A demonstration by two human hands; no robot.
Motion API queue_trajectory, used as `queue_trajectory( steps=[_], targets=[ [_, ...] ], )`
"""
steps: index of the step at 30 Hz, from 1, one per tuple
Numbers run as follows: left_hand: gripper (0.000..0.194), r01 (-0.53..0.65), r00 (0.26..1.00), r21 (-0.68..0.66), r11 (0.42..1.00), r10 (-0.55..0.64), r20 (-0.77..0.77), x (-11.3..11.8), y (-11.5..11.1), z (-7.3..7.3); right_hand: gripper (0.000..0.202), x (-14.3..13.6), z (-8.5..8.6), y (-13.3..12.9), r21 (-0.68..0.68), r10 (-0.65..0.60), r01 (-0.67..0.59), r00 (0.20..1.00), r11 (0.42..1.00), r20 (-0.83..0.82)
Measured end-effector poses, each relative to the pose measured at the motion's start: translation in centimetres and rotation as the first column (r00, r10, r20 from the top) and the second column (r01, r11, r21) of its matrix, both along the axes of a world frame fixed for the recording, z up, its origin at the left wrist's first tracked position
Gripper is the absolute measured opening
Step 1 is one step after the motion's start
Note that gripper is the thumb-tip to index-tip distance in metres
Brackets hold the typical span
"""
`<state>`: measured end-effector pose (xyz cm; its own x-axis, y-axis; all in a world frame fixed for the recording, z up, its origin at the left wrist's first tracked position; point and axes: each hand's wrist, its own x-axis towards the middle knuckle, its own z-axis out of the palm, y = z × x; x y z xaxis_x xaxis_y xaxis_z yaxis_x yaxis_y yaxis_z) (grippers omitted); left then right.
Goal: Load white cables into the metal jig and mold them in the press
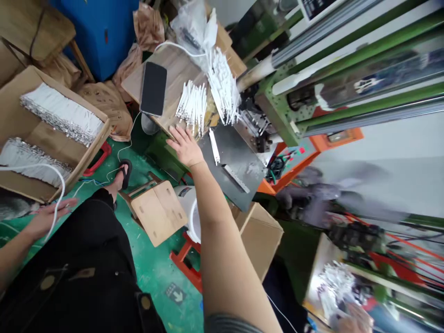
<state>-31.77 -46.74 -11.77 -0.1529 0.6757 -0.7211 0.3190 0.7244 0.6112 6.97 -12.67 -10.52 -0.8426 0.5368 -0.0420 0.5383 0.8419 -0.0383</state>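
My right hand reaches to the near edge of the wooden table, its fingers spread and nothing visible in them. Just beyond the fingertips lies a bunch of thin white strips. A bigger heap of similar strips is beside it. On the dark metal plate, right of my hand, are a white strip and a narrow grey bar. My left hand, slightly blurred, hangs low at the left with fingers extended. A white cable loops across it in view.
A cardboard box with two rows of white strips stands left. A phone lies on the table. A wooden stool, a white bucket and an open carton stand below. Green-framed machinery fills the right; a co-worker's hand is lower right.
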Motion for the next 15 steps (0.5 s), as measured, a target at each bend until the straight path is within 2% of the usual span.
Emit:
queue_trajectory(
  steps=[3,6,8,11,15],
  targets=[
    [0.067,-0.027,0.988,0.138,0.99,0.005,0.156,0.3,2.6,3.6,0.036,0.0,0.0,-0.2,0.014,0.004,-0.003,1.0,1.0,-0.029],
    [0.053,-0.028,0.986,0.259,0.965,-0.016,0.165,0.9,4.8,7.8,0.037,0.0,-0.1,-0.3,-0.003,0.006,-0.006,0.999,1.0,-0.053],
    [0.05,-0.046,0.984,0.321,0.946,-0.013,0.179,1.3,5.5,10.0,0.038,0.0,-0.2,-0.4,-0.01,0.004,-0.005,0.998,1.0,-0.06],
    [0.045,-0.034,0.979,0.379,0.925,-0.045,0.199,1.6,5.9,11.8,0.039,0.0,-0.2,-0.6,-0.013,-0.01,0.009,0.998,1.0,-0.063],
    [0.045,0.031,0.988,0.432,0.901,-0.092,0.121,1.3,6.6,12.6,0.041,-0.3,-0.1,-1.0,-0.006,-0.044,0.044,0.997,0.999,-0.057]
  ],
)
